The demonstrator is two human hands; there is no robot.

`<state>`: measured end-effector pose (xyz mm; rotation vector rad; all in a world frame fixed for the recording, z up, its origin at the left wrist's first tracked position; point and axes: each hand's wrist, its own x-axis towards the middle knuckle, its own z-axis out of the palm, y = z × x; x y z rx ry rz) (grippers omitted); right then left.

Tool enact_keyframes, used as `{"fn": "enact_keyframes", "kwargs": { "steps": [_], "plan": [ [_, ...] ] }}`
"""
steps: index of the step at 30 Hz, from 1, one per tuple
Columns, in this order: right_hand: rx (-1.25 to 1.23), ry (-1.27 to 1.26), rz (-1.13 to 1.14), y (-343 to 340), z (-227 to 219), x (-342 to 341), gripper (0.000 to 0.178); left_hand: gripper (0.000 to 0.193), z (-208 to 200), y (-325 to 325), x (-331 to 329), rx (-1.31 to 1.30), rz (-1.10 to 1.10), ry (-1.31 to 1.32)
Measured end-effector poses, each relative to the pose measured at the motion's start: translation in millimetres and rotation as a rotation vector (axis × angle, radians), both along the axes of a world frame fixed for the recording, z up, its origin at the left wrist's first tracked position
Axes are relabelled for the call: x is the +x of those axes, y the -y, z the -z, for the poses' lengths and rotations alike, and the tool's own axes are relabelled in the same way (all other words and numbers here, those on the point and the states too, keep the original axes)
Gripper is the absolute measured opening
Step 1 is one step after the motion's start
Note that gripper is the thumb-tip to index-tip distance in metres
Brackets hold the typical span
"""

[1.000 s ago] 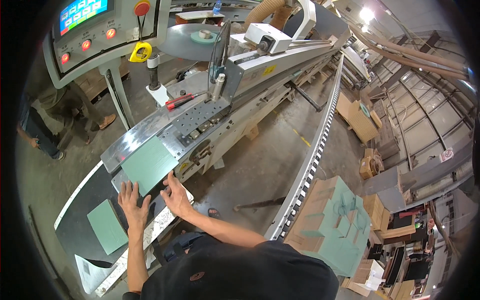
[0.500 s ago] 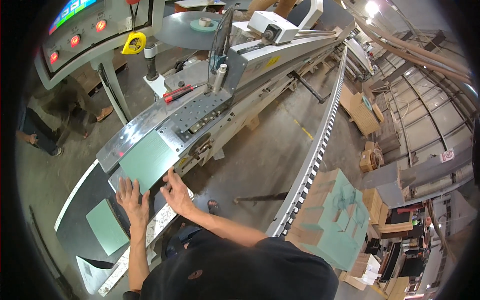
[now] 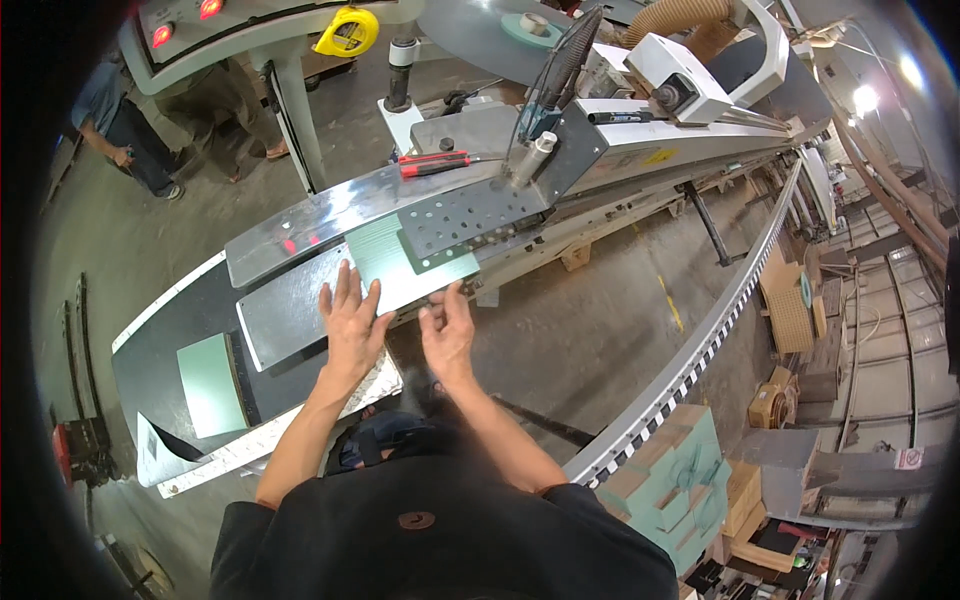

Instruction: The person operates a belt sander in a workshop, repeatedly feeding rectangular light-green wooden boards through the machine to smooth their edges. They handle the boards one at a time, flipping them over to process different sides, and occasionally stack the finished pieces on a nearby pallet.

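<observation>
A light green board [image 3: 385,272] lies on the machine's metal infeed plate, its far part under a dark perforated plate [image 3: 470,218]. My left hand [image 3: 352,328] rests with fingers stretched out at the board's rear edge. Against the board's near long edge is my right hand [image 3: 447,335], fingers loosely bent and thumb apart, not wrapped round it. A second green board [image 3: 212,385] lies on the dark table [image 3: 165,345] to the left, on top of a darker piece that is mostly hidden.
A red-and-black screwdriver [image 3: 435,163] lies on the machine. A yellow tape measure [image 3: 345,32] hangs from the control panel [image 3: 240,45]. A long roller rail [image 3: 690,350] runs along the right, beside stacked green boards [image 3: 665,490]. Another person [image 3: 125,130] stands at far left.
The green board has slid forward and right along the machine, partly beneath the perforated plate. Both hands have moved along with it. The view has shifted too.
</observation>
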<state>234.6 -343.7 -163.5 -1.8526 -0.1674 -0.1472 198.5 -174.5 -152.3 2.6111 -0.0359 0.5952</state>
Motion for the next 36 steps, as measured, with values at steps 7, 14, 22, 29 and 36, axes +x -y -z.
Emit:
{"fn": "enact_keyframes", "kwargs": {
  "steps": [7,14,22,29,36],
  "plan": [
    [-0.004,0.039,0.107,64.3,1.8,62.2,0.063,0.050,-8.2,73.6,67.4,-0.124,0.077,-0.004],
    [-0.080,0.050,0.184,119.1,4.2,112.4,0.062,0.047,-5.5,133.7,119.0,-0.157,0.092,0.103],
    [-0.082,0.070,0.210,171.1,14.4,162.2,0.070,0.048,-6.1,172.6,157.0,-0.193,0.179,-0.005],
    [0.255,-0.006,0.291,165.6,20.1,119.5,0.056,0.033,-61.1,91.7,7.8,-0.305,0.329,0.233],
    [0.188,-0.261,0.104,139.4,57.9,33.0,0.053,0.066,-19.3,-116.2,-147.7,0.092,-0.814,0.223]
  ]
}}
